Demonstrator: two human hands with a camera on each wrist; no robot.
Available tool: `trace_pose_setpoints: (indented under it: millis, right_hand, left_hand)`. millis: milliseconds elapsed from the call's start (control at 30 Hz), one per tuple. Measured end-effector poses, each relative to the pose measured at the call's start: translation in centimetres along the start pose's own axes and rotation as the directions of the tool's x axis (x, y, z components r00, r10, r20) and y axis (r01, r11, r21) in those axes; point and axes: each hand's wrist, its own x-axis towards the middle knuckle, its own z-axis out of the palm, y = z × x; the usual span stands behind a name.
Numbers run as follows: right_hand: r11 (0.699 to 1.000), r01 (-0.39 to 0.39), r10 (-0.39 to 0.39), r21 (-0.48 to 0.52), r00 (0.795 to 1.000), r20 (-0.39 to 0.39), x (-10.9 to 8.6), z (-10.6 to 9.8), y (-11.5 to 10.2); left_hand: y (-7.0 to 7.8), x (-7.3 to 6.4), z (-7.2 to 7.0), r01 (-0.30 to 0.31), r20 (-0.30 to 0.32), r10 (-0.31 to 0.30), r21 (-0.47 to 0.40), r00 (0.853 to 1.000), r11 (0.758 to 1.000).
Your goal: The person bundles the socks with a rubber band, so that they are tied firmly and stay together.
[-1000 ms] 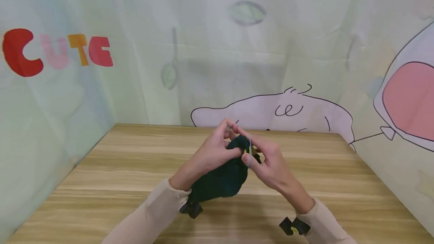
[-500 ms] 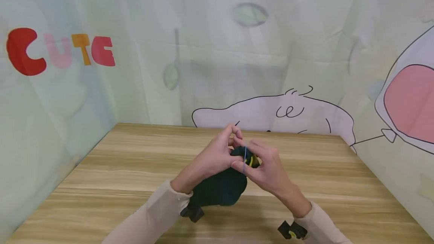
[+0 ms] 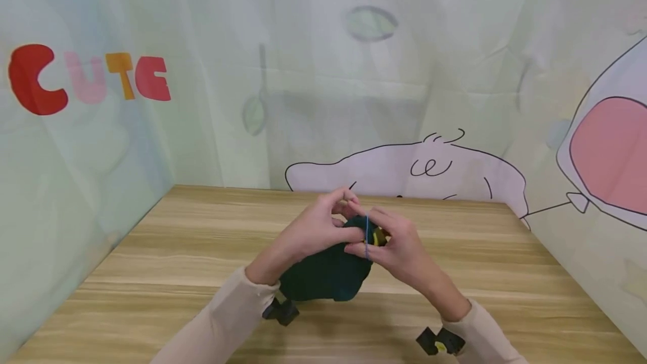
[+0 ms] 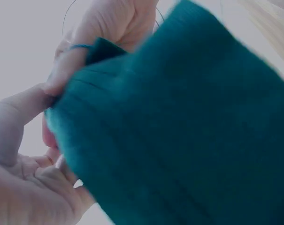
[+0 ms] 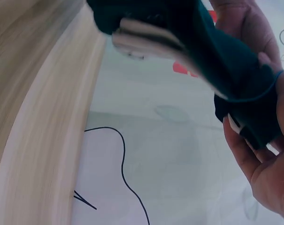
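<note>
A dark green piece of cloth (image 3: 326,274) hangs between both hands above the table, its wide part drooping below the left wrist. My left hand (image 3: 315,229) pinches its bunched upper end between thumb and fingers. Across the thumb and forefinger of my right hand (image 3: 406,249) stretches a thin blue elastic band (image 3: 367,229), which loops round the narrow end of the cloth (image 5: 233,65) in the right wrist view. The right fingers also grip that narrow end. A yellow-and-dark patch (image 3: 378,237) shows inside the right hand. The left wrist view is mostly filled by cloth (image 4: 179,117).
The wood-grain table (image 3: 177,240) stretches beneath both arms. Behind it hangs a pale printed curtain (image 3: 303,72) with cartoon drawings and coloured letters. Dark wrist mounts (image 3: 440,341) sit at each beige sleeve.
Both hands have dipped slightly toward the table. The blue band has shifted left over the cloth's end, and the right thumb has come closer to the left thumb.
</note>
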Motion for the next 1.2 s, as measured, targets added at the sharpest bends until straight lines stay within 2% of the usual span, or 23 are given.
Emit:
trace_pose_setpoints:
  millis: [133,200,300,400,533,700,767,867,1033,1200]
  right_hand:
    - [0.998,-0.042,0.039,-0.052,0.998,-0.055,0.1,0.0,-0.1]
    - [0.996,-0.071,0.066,-0.058,0.995,-0.080,0.1,0.1,-0.1]
    - [0.993,-0.090,0.081,-0.072,0.990,-0.119,-0.1,0.2,0.0]
    - [0.990,-0.087,0.069,-0.111,0.985,-0.158,-0.2,0.2,0.1]
    - [0.983,-0.060,0.022,-0.172,0.976,-0.216,-0.1,0.4,0.1]
    - [0.973,-0.044,-0.017,-0.226,0.965,-0.262,0.0,0.7,-0.1]
    - [0.969,-0.053,-0.014,-0.243,0.964,-0.266,0.0,0.8,-0.2]
    - [0.963,-0.079,0.008,-0.258,0.964,-0.265,-0.1,0.9,-0.3]
    - [0.958,-0.139,0.070,-0.249,0.961,-0.267,-0.2,0.9,-0.3]
    - [0.966,-0.182,0.130,-0.183,0.956,-0.265,-0.1,0.7,-0.6]
  left_hand:
    - [0.2,-0.1,0.2,0.066,-0.059,-0.070,-0.072,0.996,0.995]
    - [0.3,-0.2,0.5,0.058,-0.101,-0.064,-0.066,0.993,0.996]
    - [0.3,-0.3,1.1,-0.010,-0.153,0.010,-0.004,0.988,1.000]
    - [0.2,-0.4,1.9,-0.092,-0.188,0.115,0.127,0.975,0.988]
    - [0.1,-0.5,2.9,-0.154,-0.232,0.225,0.290,0.946,0.945]
    - [-0.1,-0.6,3.7,-0.192,-0.292,0.319,0.391,0.902,0.900]
    - [-0.2,-0.6,3.9,-0.197,-0.311,0.342,0.416,0.887,0.888]
    - [-0.2,-0.6,4.1,-0.190,-0.333,0.359,0.446,0.872,0.875]
    - [0.0,-0.9,4.2,-0.191,-0.338,0.376,0.470,0.863,0.862]
    - [0.2,-0.9,4.1,-0.202,-0.359,0.388,0.457,0.849,0.866]
